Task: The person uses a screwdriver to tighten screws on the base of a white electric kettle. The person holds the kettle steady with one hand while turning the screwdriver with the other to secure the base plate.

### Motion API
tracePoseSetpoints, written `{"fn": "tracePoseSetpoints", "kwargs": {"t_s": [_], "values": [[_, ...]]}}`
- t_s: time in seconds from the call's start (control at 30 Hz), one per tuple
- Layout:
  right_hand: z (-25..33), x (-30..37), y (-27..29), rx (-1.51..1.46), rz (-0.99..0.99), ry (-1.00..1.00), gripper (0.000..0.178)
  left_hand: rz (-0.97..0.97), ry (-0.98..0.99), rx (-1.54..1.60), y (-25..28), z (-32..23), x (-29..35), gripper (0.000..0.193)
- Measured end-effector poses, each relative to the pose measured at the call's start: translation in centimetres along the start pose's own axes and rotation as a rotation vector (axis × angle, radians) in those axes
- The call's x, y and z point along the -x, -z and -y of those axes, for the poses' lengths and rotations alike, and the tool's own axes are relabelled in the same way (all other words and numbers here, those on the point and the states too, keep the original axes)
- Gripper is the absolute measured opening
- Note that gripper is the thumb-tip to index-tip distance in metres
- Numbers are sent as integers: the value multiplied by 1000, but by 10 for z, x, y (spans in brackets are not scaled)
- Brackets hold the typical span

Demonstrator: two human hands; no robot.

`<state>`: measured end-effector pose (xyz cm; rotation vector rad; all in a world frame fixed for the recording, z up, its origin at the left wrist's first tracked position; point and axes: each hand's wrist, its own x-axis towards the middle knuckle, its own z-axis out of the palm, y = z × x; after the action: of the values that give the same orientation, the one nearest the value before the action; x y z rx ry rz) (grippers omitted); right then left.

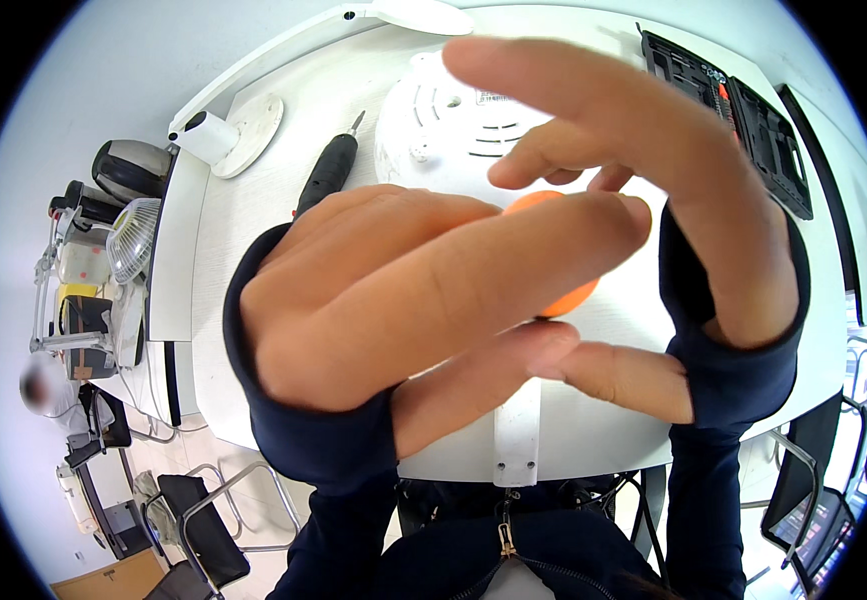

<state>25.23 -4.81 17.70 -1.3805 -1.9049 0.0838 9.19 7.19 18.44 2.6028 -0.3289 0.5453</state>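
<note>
Close in front of me, my left hand (403, 290) points to the right with its fingers bent over a small round orange object (575, 298). Most of that object is hidden behind the fingers, and its kind does not show. My right hand (693, 170) is at the right, index finger stretched out and the other fingers spread behind the orange object. The tips of my two thumbs meet just under it. Beyond the hands a round white appliance housing (423, 110) with vent slots lies on the white table (243, 230). A black electric screwdriver (329, 170) lies to its left.
A white desk lamp (215, 138) stands at the far left, its arm reaching along the back. At the back right is an open black tool case (768, 140). A white bar (516, 445) with screws lies at the front edge. Black chairs (198, 520) stand beyond the table.
</note>
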Motion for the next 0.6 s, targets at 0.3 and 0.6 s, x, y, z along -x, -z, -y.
{"fn": "tracePoseSetpoints", "kwargs": {"t_s": [0.3,0.6], "values": [[11,6,-4,162,-54,-57,64,-40,10,-25,-4,1,7,45],[10,-1,-3,110,-43,-11,69,-84,-20,-42,-7,2,6,45]]}}
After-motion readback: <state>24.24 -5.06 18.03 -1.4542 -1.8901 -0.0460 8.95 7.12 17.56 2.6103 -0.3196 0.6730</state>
